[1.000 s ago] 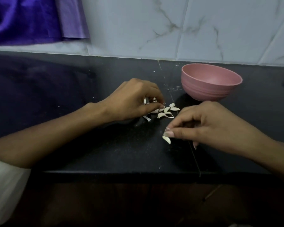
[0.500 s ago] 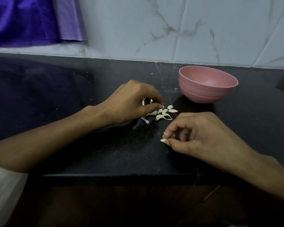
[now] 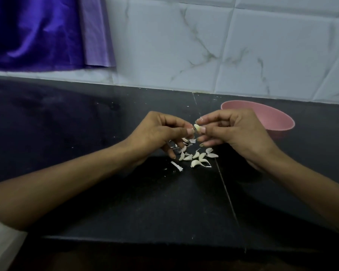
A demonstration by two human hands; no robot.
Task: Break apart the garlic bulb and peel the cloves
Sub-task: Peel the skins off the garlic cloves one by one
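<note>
head view shows my right hand (image 3: 235,132) pinching the garlic clove (image 3: 197,127) while my left hand (image 3: 160,132) nips its skin; i'd peel tip-first above the table (image 3: 125,192), each grip clamped lightly.

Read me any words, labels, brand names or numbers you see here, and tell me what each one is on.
None: no readable text anywhere in this view.
The pink bowl is plain, with no logo or label showing.
The marble-look wall tiles carry only grey veins.
The purple cloth and black countertop bear no print.
</note>
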